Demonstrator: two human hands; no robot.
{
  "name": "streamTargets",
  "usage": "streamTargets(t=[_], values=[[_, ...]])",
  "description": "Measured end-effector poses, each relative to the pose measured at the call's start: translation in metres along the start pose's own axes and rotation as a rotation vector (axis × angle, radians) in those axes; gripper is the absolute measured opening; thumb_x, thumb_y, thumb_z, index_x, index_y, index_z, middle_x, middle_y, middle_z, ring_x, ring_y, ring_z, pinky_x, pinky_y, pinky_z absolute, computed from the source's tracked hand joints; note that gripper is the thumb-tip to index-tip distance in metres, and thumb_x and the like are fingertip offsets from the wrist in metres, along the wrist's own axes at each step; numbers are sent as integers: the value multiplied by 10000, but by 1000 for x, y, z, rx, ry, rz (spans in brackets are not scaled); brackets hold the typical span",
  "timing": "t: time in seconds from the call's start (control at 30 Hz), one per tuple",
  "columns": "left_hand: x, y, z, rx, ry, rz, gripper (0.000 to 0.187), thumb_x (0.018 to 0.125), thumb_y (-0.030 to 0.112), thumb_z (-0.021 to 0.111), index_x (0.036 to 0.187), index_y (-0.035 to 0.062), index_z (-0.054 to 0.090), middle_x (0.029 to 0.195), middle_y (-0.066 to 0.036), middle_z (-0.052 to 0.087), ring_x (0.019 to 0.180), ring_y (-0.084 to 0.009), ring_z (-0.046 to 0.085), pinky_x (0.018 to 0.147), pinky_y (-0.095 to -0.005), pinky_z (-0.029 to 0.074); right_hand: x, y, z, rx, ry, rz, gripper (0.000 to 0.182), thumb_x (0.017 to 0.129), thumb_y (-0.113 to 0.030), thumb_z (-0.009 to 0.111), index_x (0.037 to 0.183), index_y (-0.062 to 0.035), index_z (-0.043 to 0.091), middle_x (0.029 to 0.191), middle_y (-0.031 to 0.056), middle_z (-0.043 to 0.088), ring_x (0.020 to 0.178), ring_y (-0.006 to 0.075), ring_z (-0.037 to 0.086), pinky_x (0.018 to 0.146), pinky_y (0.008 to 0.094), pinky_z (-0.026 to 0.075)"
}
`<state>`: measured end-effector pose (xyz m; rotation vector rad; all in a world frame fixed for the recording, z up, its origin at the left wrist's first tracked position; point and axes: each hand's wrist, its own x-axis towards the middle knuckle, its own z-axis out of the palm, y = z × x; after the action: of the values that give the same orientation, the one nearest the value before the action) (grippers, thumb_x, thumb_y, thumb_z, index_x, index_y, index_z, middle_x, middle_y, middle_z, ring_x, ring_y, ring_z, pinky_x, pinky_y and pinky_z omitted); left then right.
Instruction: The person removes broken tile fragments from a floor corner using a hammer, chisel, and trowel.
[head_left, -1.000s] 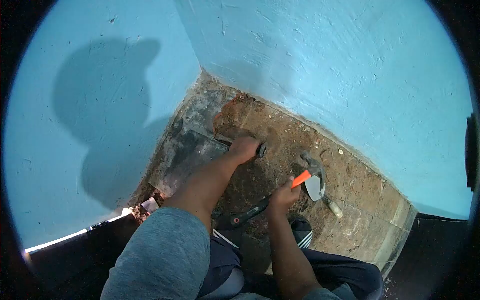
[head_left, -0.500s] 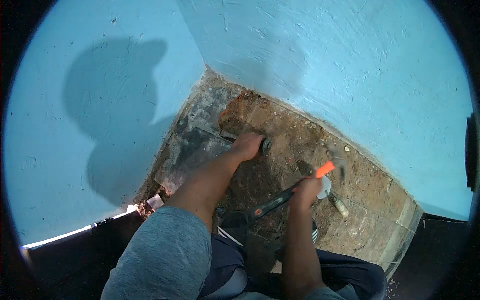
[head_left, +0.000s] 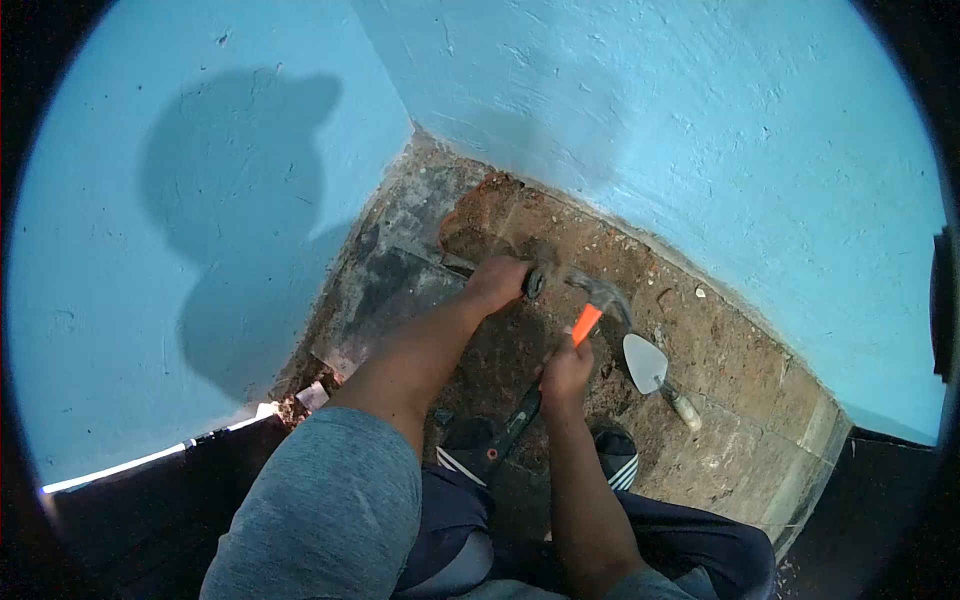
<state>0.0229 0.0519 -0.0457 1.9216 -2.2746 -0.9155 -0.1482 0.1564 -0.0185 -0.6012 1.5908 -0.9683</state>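
My left hand (head_left: 498, 284) is closed around a chisel (head_left: 535, 284), whose round dark butt end shows on the right of the fist. The chisel's flat blade (head_left: 457, 264) points left, at the edge of a grey slab (head_left: 400, 285). In my right hand (head_left: 567, 378) is a claw hammer (head_left: 588, 322) with an orange and black handle. Its metal head is just to the right of the chisel's butt, a small gap apart. A trowel (head_left: 645, 362) with a pale blade and worn handle lies on the floor right of my right hand.
Blue walls (head_left: 650, 120) meet in a corner ahead. Brown, rough floor (head_left: 710, 370) with crumbs of rubble runs along the right wall. My feet in striped footwear (head_left: 618, 458) are below my hands. Broken pieces (head_left: 312, 397) lie at the lower left beside a bright gap.
My right hand has swung the hammer left and up, so its head is now close to the chisel. The trowel blade is uncovered. My left hand has hardly moved.
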Motion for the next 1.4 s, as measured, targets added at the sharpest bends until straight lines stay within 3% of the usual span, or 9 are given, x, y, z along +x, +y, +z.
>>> streamTargets(t=[0.07, 0.47, 0.83, 0.93, 0.97, 1.03, 1.07, 1.23, 1.4], values=[[-3, 2, 0, -13, -2, -25, 279, 811, 70, 632, 1088, 32, 633, 945, -217, 663, 960, -397, 636, 847, -521, 493, 14, 19, -5, -23, 119, -117, 190, 1016, -254, 492, 929, -87, 466, 618, 7, 444, 463, 134, 456, 444, 301, 438], [-8, 10, -11, -1, -14, -11, 353, 850, 97, 661, 1192, 29, 603, 1119, -185, 647, 1076, -377, 608, 927, -491, 495, -3, -14, -2, 6, 162, 91, 248, 1017, -298, 502, 881, -96, 457, 619, 18, 460, 486, 148, 479, 441, 311, 420], [-3, 4, -1, 3, -35, -2, 449, 818, 104, 661, 1256, 48, 582, 1089, -187, 650, 1069, -353, 609, 927, -463, 499, 38, -76, -73, 269, 563, -335, 346, 1043, -364, 443, 863, -72, 487, 663, 7, 472, 532, 129, 461, 467, 282, 378], [-2, 5, -3, 5, -33, -8, 404, 827, 91, 632, 1230, 76, 608, 1072, -181, 662, 1042, -357, 624, 909, -471, 507, 37, -64, -68, 272, 642, -333, 360, 1042, -364, 437, 919, -33, 509, 683, 27, 486, 569, 147, 482, 532, 307, 422], [-2, 7, -4, 3, -28, -11, 379, 831, 87, 622, 1210, 85, 620, 1065, -180, 666, 1033, -358, 629, 900, -474, 509, 57, -1, -67, 74, 647, -526, 357, 1040, -355, 442, 953, -17, 514, 697, 41, 497, 595, 156, 494, 569, 333, 432], [2, 3, 4, 8, -18, -8, 337, 838, 78, 597, 1172, 95, 633, 1056, -181, 668, 1026, -362, 631, 891, -480, 509, 33, 34, -32, -300, 319, -356, 363, 1040, -349, 441, 1005, 3, 522, 724, 62, 518, 639, 167, 511, 628, 378, 440], [3, 1, 7, 14, -14, -6, 318, 841, 73, 585, 1154, 99, 639, 1052, -182, 669, 1022, -364, 633, 887, -484, 508, -10, -1, -1, -448, -11, 8, 369, 1042, -352, 436, 1024, 7, 523, 737, 69, 528, 657, 169, 516, 650, 397, 438], [-2, 5, -1, -19, -20, -18, 278, 820, 68, 610, 1096, 41, 634, 1047, -211, 662, 1030, -391, 625, 884, -509, 497, -29, -39, 7, -44, -28, 223, 326, 1040, -342, 449, 947, -39, 527, 694, 24, 493, 594, 135, 475, 551, 321, 397], [8, -5, 19, 16, -4, -16, 285, 812, 79, 642, 1090, 17, 617, 1047, -216, 661, 1036, -398, 621, 890, -514, 494, 8, -6, -12, 91, 147, 22, 333, 1031, -372, 447, 883, -76, 487, 653, 33, 458, 490, 154, 487, 432, 315, 413]])
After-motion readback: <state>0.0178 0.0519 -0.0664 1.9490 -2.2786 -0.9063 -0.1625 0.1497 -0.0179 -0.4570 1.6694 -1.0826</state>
